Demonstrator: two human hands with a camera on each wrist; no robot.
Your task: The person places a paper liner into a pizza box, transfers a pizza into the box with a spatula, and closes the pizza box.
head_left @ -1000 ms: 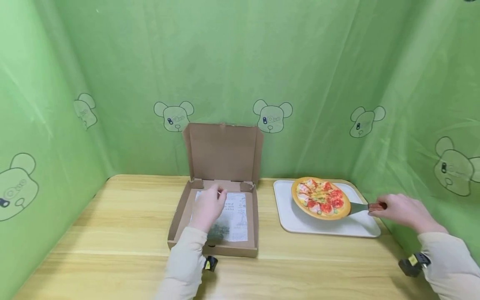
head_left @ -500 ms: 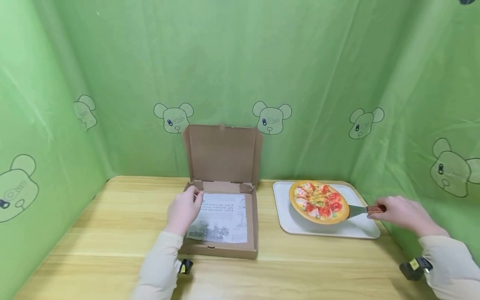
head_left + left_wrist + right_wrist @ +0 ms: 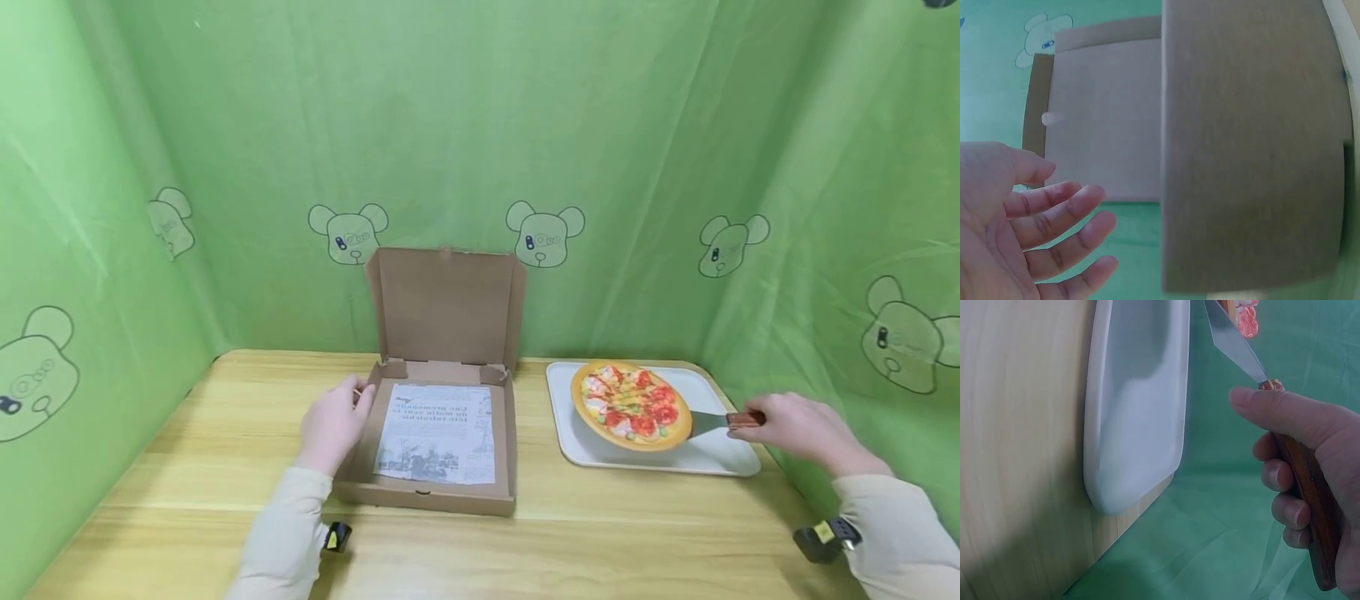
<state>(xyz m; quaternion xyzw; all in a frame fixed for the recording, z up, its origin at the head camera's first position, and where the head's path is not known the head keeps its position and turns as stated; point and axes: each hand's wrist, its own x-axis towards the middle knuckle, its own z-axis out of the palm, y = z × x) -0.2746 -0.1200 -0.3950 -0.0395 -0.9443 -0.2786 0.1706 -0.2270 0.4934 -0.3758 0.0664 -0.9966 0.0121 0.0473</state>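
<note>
My right hand grips the wooden handle of a pizza server, its fingers and thumb wrapped round it in the right wrist view. On the metal blade rides a round pizza with red toppings, held above a white tray. At the left side of a brown cardboard pizza box hovers my left hand. In the left wrist view its fingers are loosely spread, with nothing held, beside the box's side wall. Printed paper lies flat inside the box.
The box lid stands up at the back, near the green curtain. Box and tray sit side by side on a wooden table, with a strip of tabletop between them. Curtain also hangs at both sides.
My left hand has moved left from over the paper to beyond the box's left wall, uncovering the paper. The pizza on the server has shifted slightly left and down over the tray.
</note>
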